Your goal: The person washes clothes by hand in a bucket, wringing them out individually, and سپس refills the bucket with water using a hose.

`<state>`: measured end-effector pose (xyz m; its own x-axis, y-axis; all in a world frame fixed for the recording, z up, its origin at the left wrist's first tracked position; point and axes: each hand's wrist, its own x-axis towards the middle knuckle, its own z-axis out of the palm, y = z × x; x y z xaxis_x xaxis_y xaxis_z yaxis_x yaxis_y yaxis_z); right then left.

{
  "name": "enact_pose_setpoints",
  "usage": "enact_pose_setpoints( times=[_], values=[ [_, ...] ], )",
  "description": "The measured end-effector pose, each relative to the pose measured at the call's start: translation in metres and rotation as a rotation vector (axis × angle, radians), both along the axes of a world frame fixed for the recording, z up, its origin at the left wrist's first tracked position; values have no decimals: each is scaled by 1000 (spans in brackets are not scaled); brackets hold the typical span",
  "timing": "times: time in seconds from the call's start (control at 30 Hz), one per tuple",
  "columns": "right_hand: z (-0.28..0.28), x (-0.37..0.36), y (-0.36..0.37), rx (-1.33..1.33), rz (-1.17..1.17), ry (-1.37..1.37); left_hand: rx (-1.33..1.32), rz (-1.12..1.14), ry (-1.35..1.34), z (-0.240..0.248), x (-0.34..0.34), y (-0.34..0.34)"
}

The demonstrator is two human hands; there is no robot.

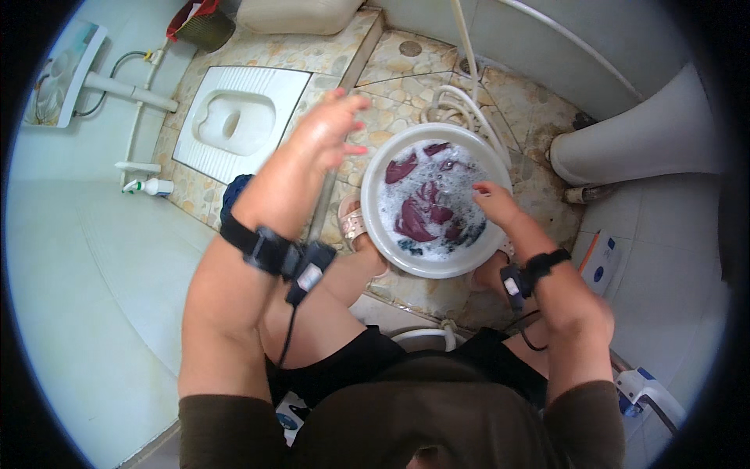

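Observation:
A round white basin [370, 195] stands on the floor between my feet. Sudsy water [462, 186] fills it, with dark maroon cloth [416, 220] bunched in the middle and partly above the foam. Darker fabric [411, 248] shows at its near side. My left hand [332, 129] is raised to the left of the basin, fingers spread, holding nothing. Over the basin's right inner side hangs my right hand [496, 205], its visible fingers loosely extended toward the water, with no cloth seen in them. Its lower fingers are partly hidden.
Left of the basin, a white squat toilet [234, 117] is set into the stone-patterned floor. A coiled pale hose [457, 105] lies behind the basin. A white pedestal [637, 137] rises at right. A spray bottle [152, 187] sits by the left wall, a bin [205, 30] farther back.

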<state>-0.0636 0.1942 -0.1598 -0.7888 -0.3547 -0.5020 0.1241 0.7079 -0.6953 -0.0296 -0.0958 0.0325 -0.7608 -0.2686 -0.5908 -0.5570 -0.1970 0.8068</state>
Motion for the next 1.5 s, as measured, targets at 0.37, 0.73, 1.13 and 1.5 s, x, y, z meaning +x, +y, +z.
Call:
enact_pose_setpoints(
  times=[0.37,0.73,1.13,1.5],
  values=[
    [-90,86,-63,502,535,-16,488,325,87,-36,59,42],
    [102,2,-64,-65,275,64,234,138,55,-50,50,43],
    [169,-4,-62,-682,-122,-30,165,187,64,-43,48,46],
    [-90,-6,-56,529,174,216,318,209,112,-21,42,46]
  ],
)
